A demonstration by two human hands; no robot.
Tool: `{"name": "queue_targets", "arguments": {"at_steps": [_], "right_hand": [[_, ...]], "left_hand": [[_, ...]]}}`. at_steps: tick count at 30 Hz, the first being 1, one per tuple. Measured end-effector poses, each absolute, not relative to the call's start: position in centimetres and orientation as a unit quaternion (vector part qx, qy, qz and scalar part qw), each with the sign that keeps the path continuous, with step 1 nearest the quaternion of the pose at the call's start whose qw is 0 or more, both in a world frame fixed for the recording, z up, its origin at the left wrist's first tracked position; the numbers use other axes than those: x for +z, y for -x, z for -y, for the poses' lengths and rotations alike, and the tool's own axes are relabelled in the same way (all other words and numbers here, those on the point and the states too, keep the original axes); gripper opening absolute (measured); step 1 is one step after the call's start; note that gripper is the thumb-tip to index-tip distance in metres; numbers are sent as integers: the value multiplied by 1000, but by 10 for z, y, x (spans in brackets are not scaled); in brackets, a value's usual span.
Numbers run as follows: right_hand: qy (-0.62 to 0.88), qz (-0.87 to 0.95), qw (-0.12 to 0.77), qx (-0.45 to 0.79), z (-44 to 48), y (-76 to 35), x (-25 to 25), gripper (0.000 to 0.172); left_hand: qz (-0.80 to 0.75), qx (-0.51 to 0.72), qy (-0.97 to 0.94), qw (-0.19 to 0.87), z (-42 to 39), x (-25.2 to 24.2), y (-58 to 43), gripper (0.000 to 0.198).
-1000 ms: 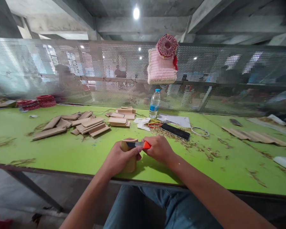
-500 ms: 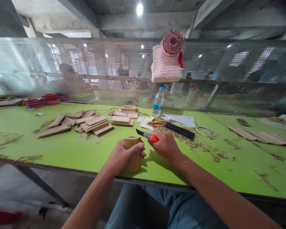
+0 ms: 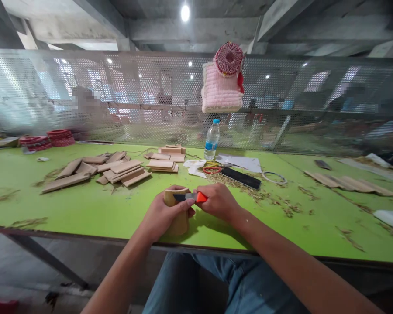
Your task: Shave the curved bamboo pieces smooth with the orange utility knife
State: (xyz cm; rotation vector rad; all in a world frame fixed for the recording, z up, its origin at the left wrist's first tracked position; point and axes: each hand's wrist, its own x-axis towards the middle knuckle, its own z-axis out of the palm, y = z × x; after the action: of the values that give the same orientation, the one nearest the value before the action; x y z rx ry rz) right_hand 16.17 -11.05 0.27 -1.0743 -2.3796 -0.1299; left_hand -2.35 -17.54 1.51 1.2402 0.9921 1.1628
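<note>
My left hand (image 3: pixel 160 214) is wrapped around a curved bamboo piece (image 3: pixel 178 226), upright at the table's front edge, its thumb across the near face. My right hand (image 3: pixel 218 201) is closed on the orange handle of a utility knife (image 3: pixel 201 197). The dark blade points left and lies across the upper part of the bamboo piece, just below its top rim and close to my left thumb. Whether the edge is biting into the surface I cannot tell.
Behind my hands are loose curved pieces (image 3: pixel 126 171), a phone (image 3: pixel 241 178), scissors (image 3: pixel 212 168) and a water bottle (image 3: pixel 212 140). Shavings (image 3: pixel 281 205) litter the green table (image 3: pixel 101 209). A row of slats (image 3: pixel 349 183) lies right. A perforated metal screen (image 3: pixel 144 91) closes off the back.
My right hand has brought the knife left and down, from above and beside the bamboo piece onto its upper face. The left hand keeps its hold. The view has shifted slightly right.
</note>
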Motion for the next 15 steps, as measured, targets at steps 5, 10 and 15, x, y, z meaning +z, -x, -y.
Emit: {"name": "queue_targets", "arguments": {"at_steps": [5,10,15], "right_hand": [[416,868,263,-63,112,-159,1,26],[428,860,268,-76,113,-157,-2,25],[443,845,288,-77,116,-153,-2,29]], "left_hand": [[-436,495,-548,514,175,15,22,40],[-454,501,-538,503,175,15,20,41],[-476,501,-532,489,174,9,22,40]]}}
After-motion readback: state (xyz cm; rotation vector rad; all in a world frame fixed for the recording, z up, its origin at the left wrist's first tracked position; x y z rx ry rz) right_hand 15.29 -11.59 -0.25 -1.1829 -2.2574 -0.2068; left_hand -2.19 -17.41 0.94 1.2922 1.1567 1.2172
